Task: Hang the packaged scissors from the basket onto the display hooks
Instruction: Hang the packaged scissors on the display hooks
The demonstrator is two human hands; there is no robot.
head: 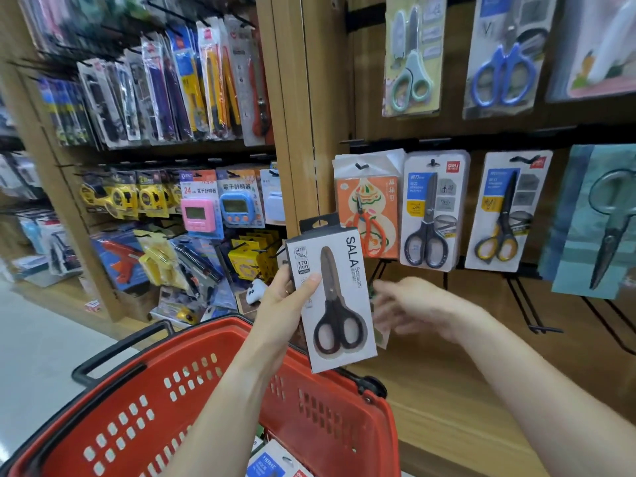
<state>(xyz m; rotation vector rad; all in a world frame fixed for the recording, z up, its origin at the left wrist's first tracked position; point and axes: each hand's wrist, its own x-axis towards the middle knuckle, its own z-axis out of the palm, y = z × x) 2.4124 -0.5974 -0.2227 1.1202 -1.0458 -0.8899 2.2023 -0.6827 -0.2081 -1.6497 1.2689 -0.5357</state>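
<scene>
My left hand (285, 301) grips a grey boxed pack of black SALA scissors (332, 297), held upright above the red basket (144, 401). Behind the pack my right hand (409, 304) reaches toward the wooden display wall, blurred, fingers spread, touching a partly hidden packet below the hanging rows. Bare black display hooks (530, 315) jut from the wall at lower right. In the bottom of the basket lies a blue-labelled pack (275, 463).
Packaged scissors hang on the wall: an orange pair (368, 208), a dark blue pair (430, 215), a yellow-handled pair (506, 215), and more above. Left of the wooden post (292, 115) hang knives, tape measures and timers. A wooden ledge (447, 407) runs below.
</scene>
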